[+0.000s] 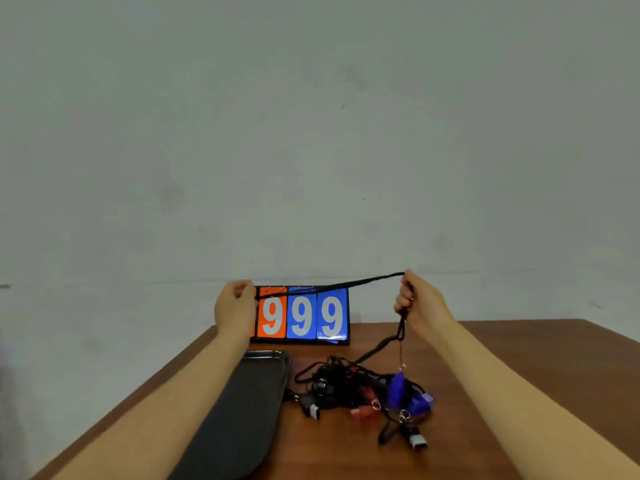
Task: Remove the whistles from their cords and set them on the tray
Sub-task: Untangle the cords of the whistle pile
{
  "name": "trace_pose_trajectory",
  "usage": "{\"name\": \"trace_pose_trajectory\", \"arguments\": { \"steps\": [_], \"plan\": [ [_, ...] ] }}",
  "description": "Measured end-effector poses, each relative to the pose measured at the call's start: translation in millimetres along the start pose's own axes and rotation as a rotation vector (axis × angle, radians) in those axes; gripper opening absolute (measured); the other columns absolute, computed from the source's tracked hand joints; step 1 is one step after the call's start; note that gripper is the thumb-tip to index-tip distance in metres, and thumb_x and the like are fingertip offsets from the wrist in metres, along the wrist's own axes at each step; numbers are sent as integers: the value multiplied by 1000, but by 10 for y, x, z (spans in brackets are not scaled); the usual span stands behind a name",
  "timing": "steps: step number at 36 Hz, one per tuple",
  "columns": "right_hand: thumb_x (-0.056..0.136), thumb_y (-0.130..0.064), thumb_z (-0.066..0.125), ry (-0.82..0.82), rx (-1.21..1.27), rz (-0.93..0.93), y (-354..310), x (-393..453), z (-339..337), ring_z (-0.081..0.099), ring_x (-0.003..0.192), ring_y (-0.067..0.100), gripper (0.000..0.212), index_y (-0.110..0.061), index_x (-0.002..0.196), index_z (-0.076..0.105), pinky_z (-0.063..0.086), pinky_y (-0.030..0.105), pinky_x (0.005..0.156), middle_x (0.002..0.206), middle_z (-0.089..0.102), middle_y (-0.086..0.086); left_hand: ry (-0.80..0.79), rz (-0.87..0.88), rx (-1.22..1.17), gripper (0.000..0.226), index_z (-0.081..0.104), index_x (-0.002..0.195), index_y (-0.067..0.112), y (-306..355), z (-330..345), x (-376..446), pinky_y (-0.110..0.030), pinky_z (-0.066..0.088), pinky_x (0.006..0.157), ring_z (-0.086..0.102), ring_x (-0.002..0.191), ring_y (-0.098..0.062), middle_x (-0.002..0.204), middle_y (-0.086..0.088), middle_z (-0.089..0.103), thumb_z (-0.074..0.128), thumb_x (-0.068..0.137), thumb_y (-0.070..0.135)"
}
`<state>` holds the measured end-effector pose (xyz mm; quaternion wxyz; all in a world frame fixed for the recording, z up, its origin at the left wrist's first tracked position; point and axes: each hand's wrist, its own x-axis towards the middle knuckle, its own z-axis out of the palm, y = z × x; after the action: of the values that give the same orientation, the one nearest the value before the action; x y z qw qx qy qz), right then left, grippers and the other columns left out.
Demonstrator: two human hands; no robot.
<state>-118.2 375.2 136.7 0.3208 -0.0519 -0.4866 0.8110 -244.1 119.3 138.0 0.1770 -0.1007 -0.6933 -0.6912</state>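
Observation:
Both hands are raised above the table and stretch a black cord between them. My left hand pinches one end, and my right hand grips the other. From the right hand the cord drops to a blue whistle dangling by a small ring just over a tangled pile of cords and whistles. The pile holds another blue whistle, a red whistle and two black ones. A dark tray lies left of the pile, partly under my left forearm.
A flip scoreboard showing orange and blue 9s stands at the back of the brown wooden table, against a pale wall. The table's left edge runs diagonally just beyond the tray.

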Motion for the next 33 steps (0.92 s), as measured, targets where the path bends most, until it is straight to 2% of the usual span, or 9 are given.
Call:
{"name": "trace_pose_trajectory", "arguments": {
  "steps": [3,7,13,15,18,20,22,28,33],
  "plan": [
    [102,-26,45,44,-88,-109,59,45,-90,24,37,8,28,-10,80,52,19,21,36,54,29,0,-90,-25,-22,9,54,103,22,-162,289,-168,-33,53,70,63,86,-20,100,-5,64,46,100,23],
    [101,-25,47,25,-306,-176,276,99,-271,21,42,9,27,-10,81,59,15,22,39,56,30,0,-217,-38,-57,12,59,101,22,-391,713,-440,-25,44,70,56,87,-14,99,2,61,48,98,23],
    [98,-22,50,-30,-416,-176,516,131,-483,23,42,9,26,-7,81,63,18,20,39,55,33,1,-336,-147,-98,24,58,68,11,-671,1196,-715,-28,37,58,42,59,-14,61,0,47,54,90,19],
    [98,-21,51,-50,-424,-163,582,156,-546,23,42,9,26,-8,79,63,18,19,39,54,34,1,-376,-144,-53,25,62,66,13,-740,1292,-771,-28,40,59,47,56,-14,60,-5,53,53,90,17],
    [98,-21,50,-77,-418,-137,715,217,-677,25,42,10,27,-8,78,63,18,22,40,53,35,0,-447,-131,-15,28,64,66,12,-846,1380,-829,-26,43,59,51,49,-10,75,-19,67,52,91,16],
    [98,-23,51,-120,-460,-106,770,251,-744,31,45,12,27,-9,79,64,23,22,40,54,39,0,-462,-118,-29,30,64,64,13,-886,1401,-845,-26,44,60,50,44,-7,66,-17,61,50,91,15],
    [98,-22,52,-164,-500,-58,785,277,-799,37,48,12,27,-7,81,66,30,23,41,55,43,-1,-452,-107,-34,31,64,65,12,-881,1387,-836,-23,44,60,49,43,-6,54,-7,53,49,92,14],
    [99,-18,41,-142,-221,36,663,211,-858,29,40,10,30,-5,78,57,27,21,37,46,31,-5,-305,13,-118,30,60,64,13,-768,1154,-691,-19,41,55,49,49,-2,55,4,52,50,91,16],
    [98,-20,42,-191,-137,26,558,63,-737,23,38,8,35,-10,70,60,24,20,34,46,26,-6,-381,11,-137,29,60,66,12,-699,1076,-694,-24,44,63,57,57,-8,53,1,54,51,93,18]
  ]
}}
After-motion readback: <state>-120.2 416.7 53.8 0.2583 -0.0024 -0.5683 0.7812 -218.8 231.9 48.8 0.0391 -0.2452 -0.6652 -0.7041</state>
